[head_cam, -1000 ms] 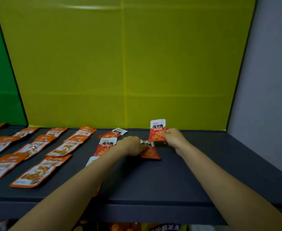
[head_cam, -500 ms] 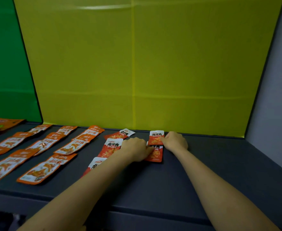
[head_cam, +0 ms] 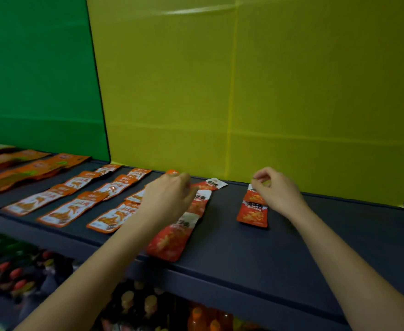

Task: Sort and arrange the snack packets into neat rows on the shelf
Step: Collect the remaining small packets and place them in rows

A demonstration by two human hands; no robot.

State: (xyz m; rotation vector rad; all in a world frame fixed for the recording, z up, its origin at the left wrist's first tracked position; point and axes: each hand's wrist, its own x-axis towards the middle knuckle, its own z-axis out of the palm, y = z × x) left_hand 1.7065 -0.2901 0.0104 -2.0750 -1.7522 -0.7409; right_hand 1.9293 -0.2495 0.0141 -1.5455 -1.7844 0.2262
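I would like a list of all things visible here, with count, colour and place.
shelf: one, dark grey, middle
yellow panel: one, yellow, behind the shelf
green panel: one, green, behind, left
orange-white packets: about nine, three rows, shelf's left
large orange packets: several, orange, far left
red packets: five visible, red-white, two columns, centre
bottles: several, partly orange, lower shelf
left hand: one, over the left red column
right hand: one, at the right column's far end
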